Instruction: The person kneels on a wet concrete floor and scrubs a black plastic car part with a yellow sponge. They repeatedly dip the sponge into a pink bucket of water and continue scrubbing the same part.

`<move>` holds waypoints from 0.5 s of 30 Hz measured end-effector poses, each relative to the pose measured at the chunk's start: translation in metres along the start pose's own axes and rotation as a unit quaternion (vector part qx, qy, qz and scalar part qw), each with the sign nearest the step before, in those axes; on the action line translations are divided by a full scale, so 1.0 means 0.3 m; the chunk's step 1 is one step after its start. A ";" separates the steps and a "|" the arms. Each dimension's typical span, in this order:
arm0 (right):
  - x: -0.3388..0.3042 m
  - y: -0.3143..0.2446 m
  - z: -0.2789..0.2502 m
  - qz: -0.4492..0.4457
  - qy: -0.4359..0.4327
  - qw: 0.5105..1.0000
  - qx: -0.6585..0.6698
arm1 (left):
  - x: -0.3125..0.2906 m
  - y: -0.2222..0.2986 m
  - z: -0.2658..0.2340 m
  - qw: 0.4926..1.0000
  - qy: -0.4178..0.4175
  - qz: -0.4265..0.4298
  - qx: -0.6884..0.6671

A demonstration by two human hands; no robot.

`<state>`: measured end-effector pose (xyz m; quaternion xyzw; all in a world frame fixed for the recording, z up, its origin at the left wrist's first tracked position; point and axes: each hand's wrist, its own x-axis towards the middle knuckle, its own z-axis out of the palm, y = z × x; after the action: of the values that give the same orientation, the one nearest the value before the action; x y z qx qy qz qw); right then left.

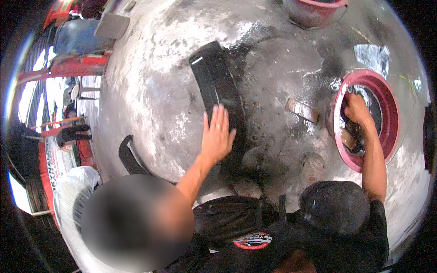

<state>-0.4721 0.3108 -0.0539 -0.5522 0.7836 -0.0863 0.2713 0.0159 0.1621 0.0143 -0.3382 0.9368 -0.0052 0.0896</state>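
My left hand (217,136) lies flat with its fingers stretched out on a long, black, curved panel (210,77) on the wet floor. The panel looks like a vehicle trim piece, and its near end is in dark shadow. Off to the right, my right hand (358,109) reaches down into a round pink basin (392,132) of dark water. Its fingers are curled against something dark at the basin's left inner side, which I cannot make out. A brownish block (348,139) sits in the basin, beside my right wrist.
A flat brownish bar (302,110) lies between the panel and the basin. Another pink basin (315,12) stands at the far edge. To the left are a curved black strip (130,157), a blue container (77,37) and a plastic-wrapped bundle (75,184). The lower left is blurred.
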 end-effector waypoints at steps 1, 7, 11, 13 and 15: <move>-0.005 -0.113 -0.043 0.008 -0.014 1.000 0.004 | -0.108 0.013 0.007 0.999 -0.038 0.011 0.023; 0.013 0.047 0.029 -0.003 0.015 1.000 -0.001 | -0.355 0.057 0.064 0.994 -0.079 0.043 0.061; -0.012 -0.031 -0.048 0.020 0.035 0.999 0.025 | -0.369 0.038 0.045 0.989 -0.092 0.065 0.093; -0.018 -0.050 -0.067 0.023 0.034 0.998 0.045 | -0.322 0.040 0.035 0.988 -0.093 0.073 0.098; -0.011 -0.069 -0.080 0.009 0.037 0.998 0.045 | -0.227 0.039 0.005 0.990 -0.089 0.060 0.087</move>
<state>-0.4669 0.3021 -0.0237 -0.5285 0.7937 -0.1395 0.2671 0.0602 0.2144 0.0231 -0.2709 0.9398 -0.0514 0.2016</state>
